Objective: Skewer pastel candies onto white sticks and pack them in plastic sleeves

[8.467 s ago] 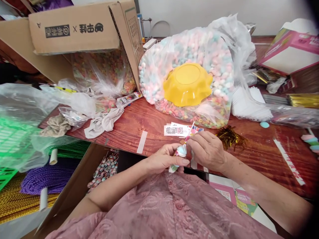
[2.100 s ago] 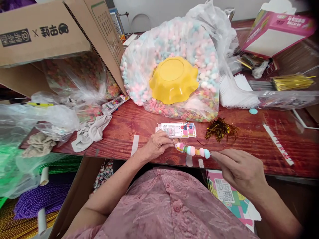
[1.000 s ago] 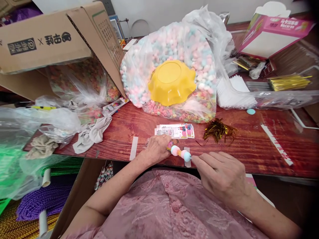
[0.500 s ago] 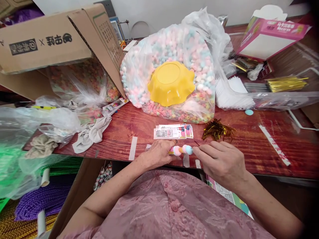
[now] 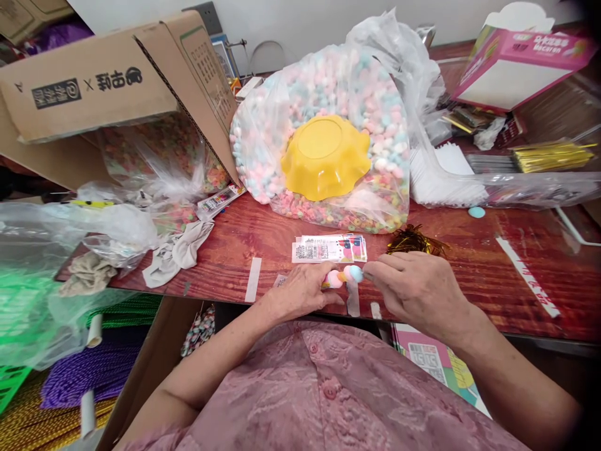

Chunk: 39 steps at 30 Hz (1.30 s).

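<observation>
My left hand [image 5: 300,294] is closed round one end of a short skewer of pastel candy balls [image 5: 345,276] at the near edge of the red wooden table [image 5: 474,275]. My right hand [image 5: 417,291] pinches the skewer's other end, fingertips touching the blue ball. Pink and blue balls show between the two hands; the remainder is hidden in my left fingers. A small stack of printed labels [image 5: 328,249] lies just beyond the hands, and a bunch of gold twist ties [image 5: 413,241] sits to their right.
A large clear bag of pastel candy [image 5: 319,94] with an upturned yellow bowl [image 5: 325,156] stands behind. A tilted cardboard box [image 5: 117,81] and plastic bags crowd the left. A pink box [image 5: 521,66] and white sheets [image 5: 446,178] lie at the right. Cord spools [image 5: 79,382] sit below left.
The skewer showed several balls two seconds ago; now only a short part shows between my hands. My right hand has moved left toward my left hand, up to the table edge.
</observation>
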Available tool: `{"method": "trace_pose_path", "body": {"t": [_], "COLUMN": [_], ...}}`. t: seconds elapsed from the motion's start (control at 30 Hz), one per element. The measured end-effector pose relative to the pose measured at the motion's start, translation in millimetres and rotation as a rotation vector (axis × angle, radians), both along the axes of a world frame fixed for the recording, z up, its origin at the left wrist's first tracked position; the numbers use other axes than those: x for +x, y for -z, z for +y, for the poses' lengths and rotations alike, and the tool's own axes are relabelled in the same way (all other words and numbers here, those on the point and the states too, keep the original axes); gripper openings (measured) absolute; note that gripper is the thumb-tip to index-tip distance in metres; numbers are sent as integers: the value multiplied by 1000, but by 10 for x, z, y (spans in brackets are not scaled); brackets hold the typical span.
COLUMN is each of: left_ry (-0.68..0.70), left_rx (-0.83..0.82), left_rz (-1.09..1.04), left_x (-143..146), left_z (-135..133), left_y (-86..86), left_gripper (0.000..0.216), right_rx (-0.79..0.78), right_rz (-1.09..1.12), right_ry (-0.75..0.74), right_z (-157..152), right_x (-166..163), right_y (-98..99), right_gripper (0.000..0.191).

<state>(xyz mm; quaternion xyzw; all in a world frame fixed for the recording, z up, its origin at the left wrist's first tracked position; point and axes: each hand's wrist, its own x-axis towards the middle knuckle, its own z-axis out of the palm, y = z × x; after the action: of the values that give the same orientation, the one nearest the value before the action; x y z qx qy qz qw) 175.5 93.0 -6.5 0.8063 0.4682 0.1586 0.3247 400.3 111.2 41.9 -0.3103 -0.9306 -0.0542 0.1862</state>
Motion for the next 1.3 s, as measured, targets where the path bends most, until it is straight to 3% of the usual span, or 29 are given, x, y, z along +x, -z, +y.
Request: {"method": "trace_pose_path", "body": {"t": [0.2, 0.33, 0.47, 0.6, 0.83, 0.9, 1.07, 1.3], "left_ry": [-53, 6, 66, 62, -10, -7, 34, -22], "left_rx": [215, 303, 272, 219, 117, 105, 14, -148], "left_rz": [163, 169, 184, 140, 67, 109, 146, 106], "left_x": [-51, -85, -59, -44, -330, -417, -447, -366], "left_z": [-18, -17, -27, -35, 74, 98, 60, -46], "left_y": [163, 242, 244, 206, 27, -16, -75, -120], "left_gripper": [59, 65, 66, 65, 110, 96, 17, 9], "right_rx": [-48, -97, -129, -36, 80, 86, 112, 294], "right_rz": [-113, -116, -97, -37, 163, 215, 270, 311], "right_ry": [64, 19, -39, -23, -48, -64, -46, -17], "right_z": [-51, -73, -117, -179, -176, -165, -179, -217], "right_x": [83, 90, -30, -159, -35, 20, 42, 38], "right_y": [42, 44, 67, 125, 148, 184, 286, 235], "right_gripper": [21, 21, 21, 22, 18, 17, 18, 25]}}
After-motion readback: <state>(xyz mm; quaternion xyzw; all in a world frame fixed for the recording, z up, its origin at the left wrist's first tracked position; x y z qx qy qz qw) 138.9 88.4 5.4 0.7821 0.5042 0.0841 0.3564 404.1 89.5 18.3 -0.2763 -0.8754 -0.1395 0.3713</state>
